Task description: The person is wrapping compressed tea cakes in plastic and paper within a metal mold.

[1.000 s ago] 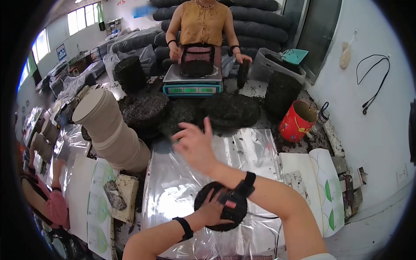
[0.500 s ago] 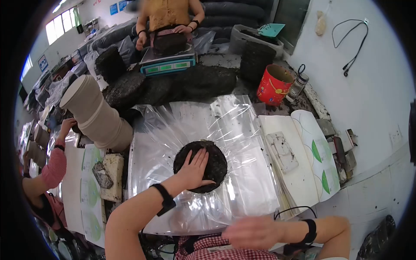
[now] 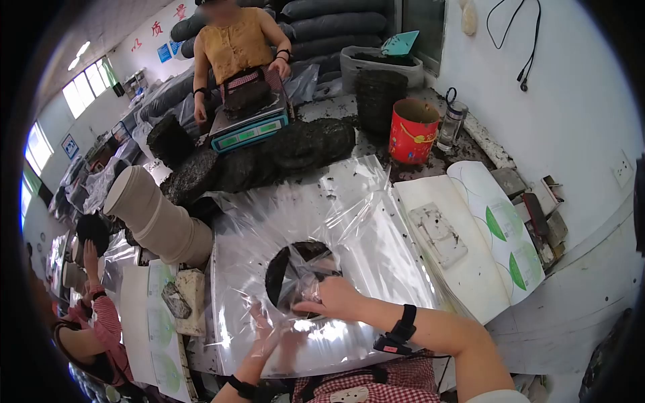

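A round, dark cake of crumbly material point(image 3: 277, 272) lies on clear plastic film point(image 3: 366, 232) in the middle of the worktable. Over the cake's near right part, my right hand point(image 3: 330, 295) is closed with its fingers curled around a gathered bit of film. Glossy film folds cover part of the cake. Just nearer and to the left, my left hand point(image 3: 263, 332) has its fingers stretched out, partly seen through the shiny film.
Stacked pale round moulds point(image 3: 158, 215) lean at left; a stone block point(image 3: 191, 302) stands nearby. Dark cakes point(image 3: 295, 148) and a scale point(image 3: 250, 134) lie beyond, before a co-worker point(image 3: 235, 50). A red bucket point(image 3: 413, 131) and paper sheets point(image 3: 470, 248) are at right.
My left hand has left the cake's top and drawn back toward me. My right hand has moved from the table's near edge onto the cake, and film now lies folded over it.
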`<state>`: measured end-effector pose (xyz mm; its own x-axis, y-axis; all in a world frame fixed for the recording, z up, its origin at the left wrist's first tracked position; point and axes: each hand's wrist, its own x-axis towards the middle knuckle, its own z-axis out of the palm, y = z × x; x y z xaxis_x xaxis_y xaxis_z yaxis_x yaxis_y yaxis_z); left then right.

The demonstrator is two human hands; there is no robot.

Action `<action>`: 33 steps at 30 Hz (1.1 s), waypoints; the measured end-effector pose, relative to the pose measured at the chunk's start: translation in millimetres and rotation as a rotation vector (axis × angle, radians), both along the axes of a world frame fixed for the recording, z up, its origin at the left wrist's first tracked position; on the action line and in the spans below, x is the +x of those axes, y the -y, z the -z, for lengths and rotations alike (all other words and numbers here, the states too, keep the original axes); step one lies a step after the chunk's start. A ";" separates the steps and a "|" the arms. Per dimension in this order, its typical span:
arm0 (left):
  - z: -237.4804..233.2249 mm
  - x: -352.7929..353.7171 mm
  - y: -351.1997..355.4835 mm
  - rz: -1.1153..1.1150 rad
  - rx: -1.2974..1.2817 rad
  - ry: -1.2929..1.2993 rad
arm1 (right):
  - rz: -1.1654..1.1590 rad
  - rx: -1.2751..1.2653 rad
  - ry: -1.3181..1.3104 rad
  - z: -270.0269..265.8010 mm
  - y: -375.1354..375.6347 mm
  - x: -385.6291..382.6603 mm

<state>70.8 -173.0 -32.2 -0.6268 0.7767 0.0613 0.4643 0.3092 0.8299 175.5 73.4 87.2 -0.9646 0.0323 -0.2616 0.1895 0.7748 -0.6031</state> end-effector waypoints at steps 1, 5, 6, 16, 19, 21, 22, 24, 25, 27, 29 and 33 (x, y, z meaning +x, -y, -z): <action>-13.6 -18.6 -16.6 -0.169 0.215 0.115 | 0.003 -0.002 -0.002 9.0 1.9 -3.7; -67.3 5.7 -106.4 -0.314 0.351 -0.158 | 0.022 0.206 -0.101 27.5 14.5 -2.4; -68.7 5.5 -111.4 -0.190 0.118 -0.248 | 0.014 0.162 -0.181 30.3 12.3 6.1; -62.2 4.5 -126.6 -0.005 -0.434 -0.720 | 0.648 -0.816 -0.643 18.0 -35.6 -25.2; -74.8 2.7 -113.9 0.207 -0.147 -0.395 | 0.306 -0.875 -0.354 33.1 -31.3 -9.3; -90.8 18.6 -100.0 0.094 -0.062 -0.301 | 0.248 -0.663 -0.409 43.6 -31.6 -9.5; -91.6 28.5 -93.8 -0.021 0.002 -0.185 | 0.254 -0.670 -0.666 37.9 -23.3 -8.9; -57.3 37.4 -98.9 -0.238 0.297 -0.156 | 0.189 -0.530 -0.915 23.5 -17.7 -5.9; -65.5 41.0 -108.9 -0.449 0.605 -0.133 | 0.187 -0.554 -0.902 32.2 -16.5 -3.7; -82.8 39.0 -118.0 -0.388 0.559 -0.277 | -0.029 -0.416 -0.682 48.1 -16.4 1.3; -87.9 30.8 -111.7 0.029 -0.186 -0.305 | -0.073 -0.338 -0.371 35.9 -11.8 -9.1; -56.6 20.1 -110.0 0.070 -0.048 -0.142 | 0.005 -0.299 -0.384 47.0 -6.0 -15.2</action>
